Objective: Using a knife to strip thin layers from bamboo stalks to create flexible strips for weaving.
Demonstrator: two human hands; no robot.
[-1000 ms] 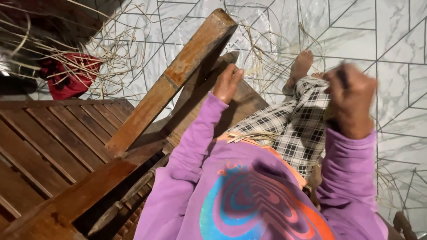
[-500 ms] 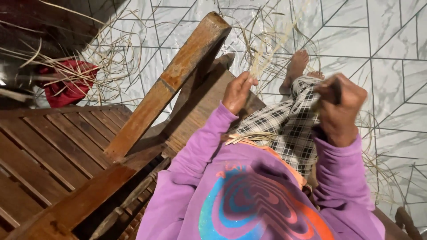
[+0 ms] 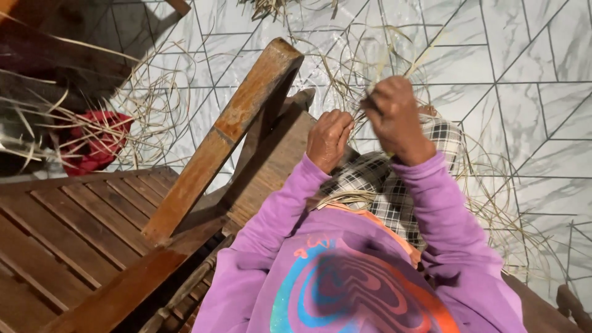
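Tiled floor (image 3: 524,55) lies open; left hand (image 3: 328,139) and right hand (image 3: 394,117) pinch straw strips (image 3: 394,55).

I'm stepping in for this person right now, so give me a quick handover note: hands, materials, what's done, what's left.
Left hand: closed on thin straw strands above the lap.
Right hand: also closed on the same strands, just beside the left; it may hold a small dark tool, too unclear to tell.
Materials: loose straw is scattered over the tiled floor; more lies on the checked cloth over the lap. A red cloth lies at left, beside the wooden chair arm.
Done: no finished piece visible.
Left: the strands in hand remain loose.
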